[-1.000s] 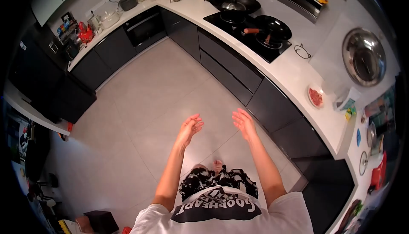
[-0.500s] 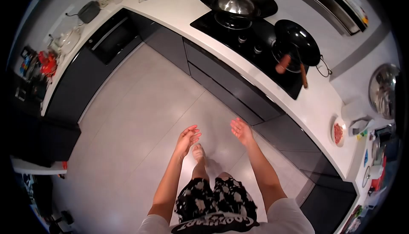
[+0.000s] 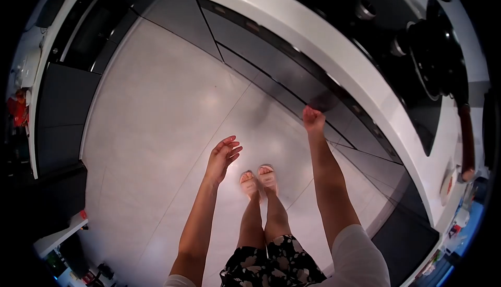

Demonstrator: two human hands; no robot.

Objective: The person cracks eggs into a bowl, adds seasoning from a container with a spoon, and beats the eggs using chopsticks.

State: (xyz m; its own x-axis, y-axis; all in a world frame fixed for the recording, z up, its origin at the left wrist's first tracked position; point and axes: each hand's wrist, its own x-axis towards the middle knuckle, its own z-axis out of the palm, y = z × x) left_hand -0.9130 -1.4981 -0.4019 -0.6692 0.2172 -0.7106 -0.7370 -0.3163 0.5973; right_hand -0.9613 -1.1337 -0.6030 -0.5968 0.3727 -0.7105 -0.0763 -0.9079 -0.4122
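Note:
My left hand (image 3: pixel 224 156) hangs in the air over the grey floor, fingers loosely bent and apart, with nothing in it. Ahead and to the right, my right hand (image 3: pixel 313 119) has its fingers curled in and overlaps the lower edge of the dark drawer fronts (image 3: pixel 271 52) in this view. No object shows in it. Past the counter edge (image 3: pixel 334 52), a black pan (image 3: pixel 443 52) with a brown handle (image 3: pixel 467 135) sits at the right of the black cooktop (image 3: pixel 417 107).
Two stove knobs, one silver (image 3: pixel 366 9), stand on the cooktop. A bowl (image 3: pixel 448 185) is on the counter at the right. An oven (image 3: pixel 91 28) is built in at the far left. My sandals (image 3: pixel 259 181) are side by side on the tiled floor.
The view has moved closer to the counter and tilted down. My right hand has risen toward the drawers and its fingers have curled in. Both feet now show side by side.

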